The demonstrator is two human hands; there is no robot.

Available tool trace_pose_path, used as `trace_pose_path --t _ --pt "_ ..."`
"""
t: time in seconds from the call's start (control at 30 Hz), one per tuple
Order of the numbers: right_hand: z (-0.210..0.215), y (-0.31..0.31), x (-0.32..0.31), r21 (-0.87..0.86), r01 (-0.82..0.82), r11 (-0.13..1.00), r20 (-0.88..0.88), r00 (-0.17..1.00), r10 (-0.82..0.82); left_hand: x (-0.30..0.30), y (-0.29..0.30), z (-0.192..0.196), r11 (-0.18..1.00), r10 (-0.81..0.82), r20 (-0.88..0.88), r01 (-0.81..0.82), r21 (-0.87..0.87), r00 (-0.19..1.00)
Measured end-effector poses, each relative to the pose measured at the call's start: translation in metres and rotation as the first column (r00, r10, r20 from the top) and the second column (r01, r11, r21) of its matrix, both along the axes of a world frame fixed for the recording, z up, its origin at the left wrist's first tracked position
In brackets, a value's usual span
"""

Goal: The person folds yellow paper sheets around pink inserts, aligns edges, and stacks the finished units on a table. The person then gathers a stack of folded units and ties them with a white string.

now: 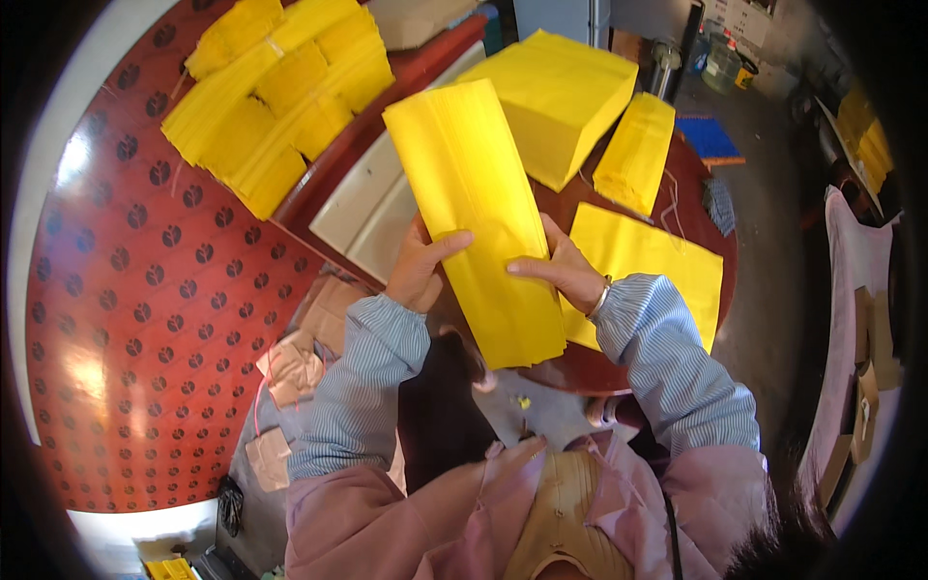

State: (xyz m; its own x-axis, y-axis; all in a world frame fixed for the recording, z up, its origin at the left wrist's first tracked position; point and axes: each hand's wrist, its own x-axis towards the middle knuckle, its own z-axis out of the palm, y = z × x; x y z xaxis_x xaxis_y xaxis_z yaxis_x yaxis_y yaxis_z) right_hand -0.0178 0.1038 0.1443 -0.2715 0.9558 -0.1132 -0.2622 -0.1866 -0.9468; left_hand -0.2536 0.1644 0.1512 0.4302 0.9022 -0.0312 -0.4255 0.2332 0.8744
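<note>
left hand [421, 268] | right hand [568, 268] | both thumbs across yellow stack [476, 174]

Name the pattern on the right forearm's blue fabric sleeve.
Fine light stripes on the sleeve; head view.

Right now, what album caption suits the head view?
Left hand and right hand hold a long yellow bundle, with more yellow stacks beyond.
</note>
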Motion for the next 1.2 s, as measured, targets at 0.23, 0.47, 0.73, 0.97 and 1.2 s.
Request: trace_pose_path --t 0.23,0.47,0.73,0.97,1.2 --pt "0.02 0.047 0.004 0.521 0.053 0.852 0.131 0.981 -0.141 -0.004 0.04 0.042 0.915 -0.035 -0.151 0.092 0.393 0.988" --pt "-0.029 0.036 -0.002 0.474 -0.003 0.881 0.377 0.905 -0.199 -0.016 0.041 -0.017 0.854 0.038 -0.354 0.153 0.496 0.935" --pt "-0.024 0.037 -0.012 0.53 0.006 0.848 0.371 0.897 -0.238 -0.019 0.038 -0.015 0.826 0.068 -0.299 0.114 0.553 0.952" --pt "-0.034 0.032 -0.011 0.543 0.067 0.837 0.248 0.939 -0.236 -0.029 0.051 -0.058 0.683 0.285 -0.515 0.206 0.701 0.808" --pt "-0.034 0.027 -0.003 0.593 -0.024 0.805 0.404 0.873 -0.272 -0.04 0.045 -0.099 0.974 -0.226 0.209 0.227 0.02 0.951"
